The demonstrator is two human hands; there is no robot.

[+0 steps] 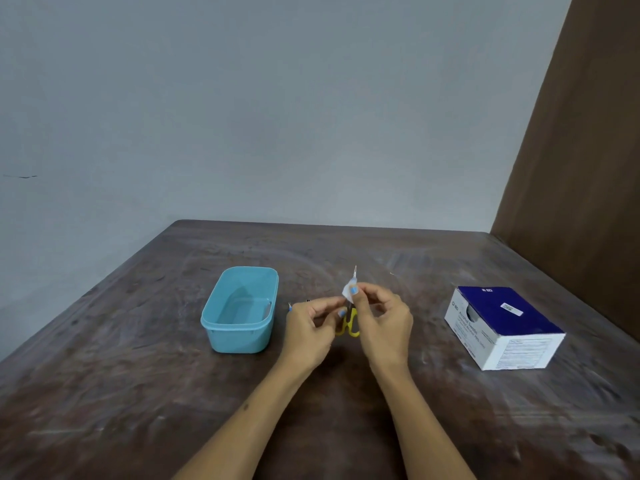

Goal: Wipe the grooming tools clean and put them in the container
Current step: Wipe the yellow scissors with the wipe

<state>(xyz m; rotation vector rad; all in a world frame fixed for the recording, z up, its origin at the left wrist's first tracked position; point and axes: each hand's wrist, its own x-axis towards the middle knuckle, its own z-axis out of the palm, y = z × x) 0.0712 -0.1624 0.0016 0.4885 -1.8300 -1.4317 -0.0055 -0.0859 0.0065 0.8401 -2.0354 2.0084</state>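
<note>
A dark brown bench (346, 393) with a worn, streaked top fills the lower half of the view. Behind it stands a plain grey-blue wall (242, 98), marked by a small dark scratch at the far left. A brown wooden panel (588, 150) rises along the right side, meeting the bench's far right corner.

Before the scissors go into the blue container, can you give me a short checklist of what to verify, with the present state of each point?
1. Left hand holds the yellow-handled scissors: ok.
2. Right hand pinches the white wipe around the blades: ok.
3. Blades wiped clean: cannot tell, too small.
4. Blue container open with free space inside: ok.
5. Path to the container free: ok, though a small item lies beside the left hand.
6. Swab box within reach: ok.
</note>
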